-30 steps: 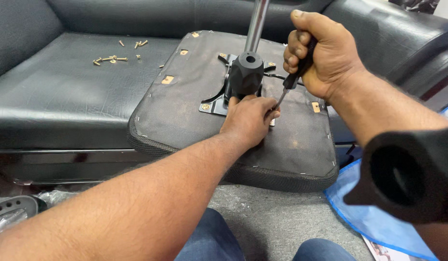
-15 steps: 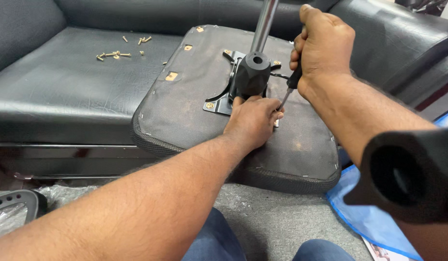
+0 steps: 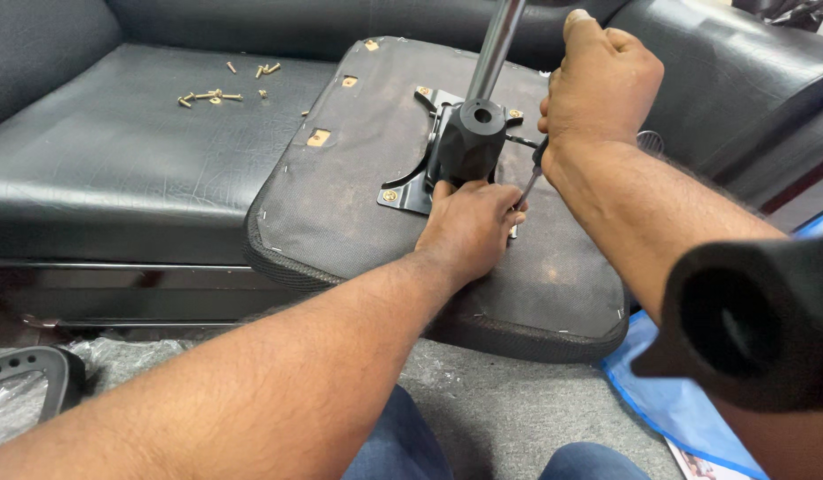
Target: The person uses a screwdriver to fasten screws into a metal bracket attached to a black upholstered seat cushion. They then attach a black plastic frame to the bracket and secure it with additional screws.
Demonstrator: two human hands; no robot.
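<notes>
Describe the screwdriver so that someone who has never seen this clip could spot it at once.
Start at the upturned chair seat lying on the black sofa. The screwdriver is the thin shaft slanting from the right hand to the left hand, unlike the thick pole beside it.

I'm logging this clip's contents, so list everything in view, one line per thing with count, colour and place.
Seat base: one, brown-grey underside up, resting on the sofa edge.
Mounting plate: one, black, screwed to the seat base.
Metal column: one, silver, rising from the black hub.
Screwdriver: one, dark handle, at the plate's near corner.
Loose screws: several, brass, on the sofa cushion.
Sofa: one, black.
Plastic sheet: one, blue, on the floor.
Left hand: steadying the screwdriver tip.
Right hand: gripping the handle.
</notes>
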